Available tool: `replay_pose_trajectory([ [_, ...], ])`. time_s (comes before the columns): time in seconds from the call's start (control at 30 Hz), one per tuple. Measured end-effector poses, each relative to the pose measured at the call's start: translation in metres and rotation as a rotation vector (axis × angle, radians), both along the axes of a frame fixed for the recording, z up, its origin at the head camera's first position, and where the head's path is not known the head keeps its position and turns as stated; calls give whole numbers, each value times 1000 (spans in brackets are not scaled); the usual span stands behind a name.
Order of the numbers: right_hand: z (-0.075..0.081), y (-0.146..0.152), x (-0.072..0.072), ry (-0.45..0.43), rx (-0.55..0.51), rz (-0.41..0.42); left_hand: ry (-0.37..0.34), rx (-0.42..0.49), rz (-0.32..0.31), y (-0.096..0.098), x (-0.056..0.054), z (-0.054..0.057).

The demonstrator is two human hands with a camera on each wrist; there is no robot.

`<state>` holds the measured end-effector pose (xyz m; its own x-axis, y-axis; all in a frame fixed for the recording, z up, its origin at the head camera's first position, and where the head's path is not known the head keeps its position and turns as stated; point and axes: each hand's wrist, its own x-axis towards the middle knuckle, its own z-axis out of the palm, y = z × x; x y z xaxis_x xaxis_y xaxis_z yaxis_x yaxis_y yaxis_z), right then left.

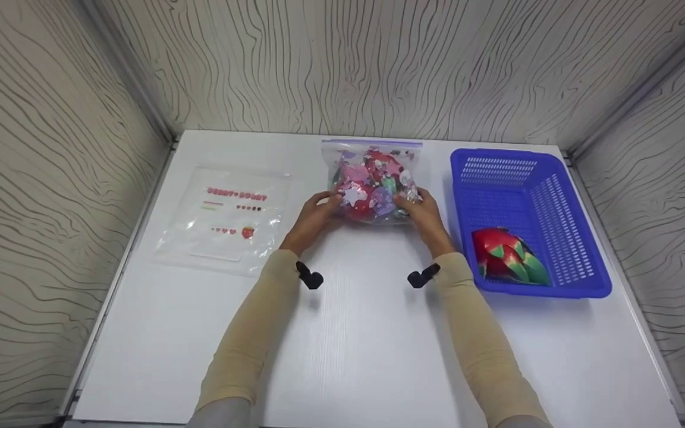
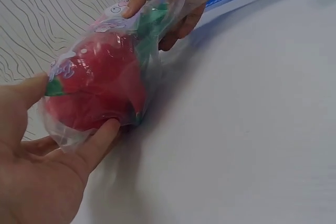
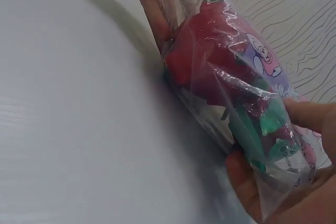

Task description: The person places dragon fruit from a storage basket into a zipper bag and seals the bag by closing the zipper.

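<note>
The head view looks forward and down from above the 6 o'clock side of the counter [image 1: 354, 356], far enough off to take in the back wall [image 1: 354, 65] at 12 and the basket [image 1: 580, 238] at 3. The left-wrist view sits low beside the left hand [image 1: 314, 219], its fingers [image 2: 102, 141] large at 8 o'clock, and faces across the bag [image 1: 372, 187] to the right hand [image 1: 427, 217] near 12, a strip of basket at 1. The right-wrist view, just as near, faces the opposite way: right hand at 4, left at 12, back wall at 2. All three share the bag and both hands.
</note>
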<state>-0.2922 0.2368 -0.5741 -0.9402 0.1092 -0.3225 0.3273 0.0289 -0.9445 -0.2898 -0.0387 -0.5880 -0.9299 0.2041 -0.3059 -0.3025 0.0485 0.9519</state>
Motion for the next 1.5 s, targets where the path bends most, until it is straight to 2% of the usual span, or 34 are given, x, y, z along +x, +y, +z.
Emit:
replay_pose_trajectory([
  [0.23, 0, 0, -4, -1, 60, -20, 2, 67, 22, 6, -3, 0],
  [0.53, -5, -4, -15, 56, 50, -46, -32, 126, 56, 12, -11, 1],
  [0.7, -5, -4, -20, 54, 51, -37, -48, 171, 74, 14, -16, 1],
  [0.97, -2, 2, -23, 18, 122, 16, -74, 149, 57, 14, -18, 3],
  [1.2, 1, 6, -20, 20, 117, 31, -95, 101, 32, 12, -18, 5],
  [1.37, 4, 6, -17, 20, 132, 36, -75, 112, 21, 10, -18, 7],
  [1.5, 7, 6, -12, 24, 117, 10, -62, 82, 12, 6, -15, 8],
])
